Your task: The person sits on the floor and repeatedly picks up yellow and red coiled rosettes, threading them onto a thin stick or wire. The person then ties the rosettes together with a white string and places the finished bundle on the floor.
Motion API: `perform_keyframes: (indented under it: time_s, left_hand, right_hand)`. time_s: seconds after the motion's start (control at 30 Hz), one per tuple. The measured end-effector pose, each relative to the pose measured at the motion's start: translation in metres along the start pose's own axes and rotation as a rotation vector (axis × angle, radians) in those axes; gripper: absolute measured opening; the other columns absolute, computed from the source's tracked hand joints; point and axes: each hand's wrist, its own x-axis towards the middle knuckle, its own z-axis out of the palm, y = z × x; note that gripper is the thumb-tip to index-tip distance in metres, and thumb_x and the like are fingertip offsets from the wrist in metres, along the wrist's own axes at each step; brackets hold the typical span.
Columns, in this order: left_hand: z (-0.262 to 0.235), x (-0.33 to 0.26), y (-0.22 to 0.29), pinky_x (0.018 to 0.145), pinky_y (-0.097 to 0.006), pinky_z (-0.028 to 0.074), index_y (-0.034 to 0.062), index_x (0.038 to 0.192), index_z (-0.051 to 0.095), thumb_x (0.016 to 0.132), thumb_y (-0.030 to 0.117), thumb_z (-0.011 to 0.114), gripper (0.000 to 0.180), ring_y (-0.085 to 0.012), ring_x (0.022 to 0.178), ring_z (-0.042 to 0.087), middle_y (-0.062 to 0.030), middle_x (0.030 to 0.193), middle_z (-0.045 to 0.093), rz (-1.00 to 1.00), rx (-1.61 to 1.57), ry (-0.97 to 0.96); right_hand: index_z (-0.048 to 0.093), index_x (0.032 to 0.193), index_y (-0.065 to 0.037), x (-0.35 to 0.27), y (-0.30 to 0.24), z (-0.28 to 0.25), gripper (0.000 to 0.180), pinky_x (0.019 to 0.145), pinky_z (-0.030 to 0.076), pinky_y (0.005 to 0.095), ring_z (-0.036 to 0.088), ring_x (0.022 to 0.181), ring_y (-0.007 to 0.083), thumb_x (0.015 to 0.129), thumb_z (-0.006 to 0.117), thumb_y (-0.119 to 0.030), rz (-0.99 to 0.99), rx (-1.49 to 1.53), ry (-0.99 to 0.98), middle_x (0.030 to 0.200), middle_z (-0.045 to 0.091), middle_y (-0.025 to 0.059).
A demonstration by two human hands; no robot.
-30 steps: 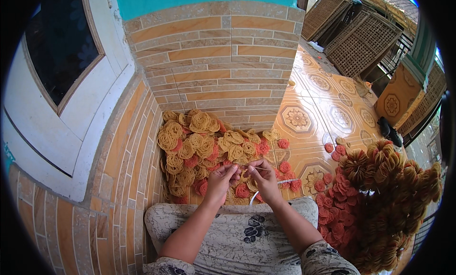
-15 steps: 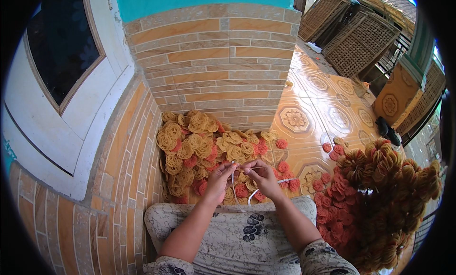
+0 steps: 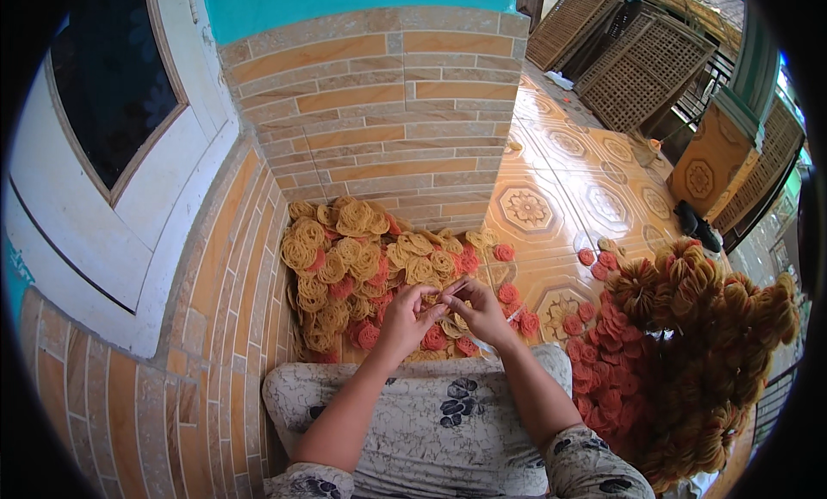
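My left hand [image 3: 412, 318] and my right hand [image 3: 479, 313] meet above my lap, fingertips pinched together. Between them they hold a narrow white strip [image 3: 515, 313], mostly hidden by my fingers; a piece of it shows beside my right hand. The exact spot where the fingertips join is too small to make out. Just beyond my hands lies a heap of tan looped, flower-shaped rosettes [image 3: 353, 262] mixed with coral-red rosettes [image 3: 368, 334].
A pile of coral rosettes [image 3: 607, 353] lies at my right, against a large bunch of brown-green looped bundles [image 3: 724, 370]. A brick-tiled wall [image 3: 370, 111] stands ahead, a white door [image 3: 164, 167] at left. Dark shoes [image 3: 696, 226] rest on the patterned tile floor [image 3: 573, 185].
My hands have drawn closer together, my left moving right and my right turning inward. The strip's hanging ends, plain before, are now mostly behind my hands. The view has shifted slightly.
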Motion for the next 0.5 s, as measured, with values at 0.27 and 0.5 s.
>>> perform_keyframes:
  time_s: [0.27,0.5]
  left_hand:
    - [-0.007,0.008,-0.003,0.075,-0.035,0.049,0.0036,0.095,0.064,0.089,0.014,0.061,0.013,-0.0255,0.089,0.063,-0.012,0.099,0.065,0.163,0.058,-0.034]
    - [-0.138,-0.012,0.076,0.053,-0.021,0.039,0.0036,0.095,0.051,0.101,0.016,0.039,0.019,-0.0061,0.057,0.04,0.0026,0.07,0.045,0.112,-0.227,0.549]
  right_hand:
    - [0.062,0.095,0.0,0.003,0.002,-0.001,0.014,0.074,0.047,0.0269,0.059,0.082,0.011,0.091,0.062,-0.013,-0.13,0.013,0.063,0.098,0.063,0.0062]
    - [0.06,0.102,-0.002,0.016,0.021,-0.008,0.018,0.074,0.049,0.0299,0.06,0.081,0.0141,0.092,0.061,-0.017,0.083,-0.452,0.101,0.09,0.064,0.0042]
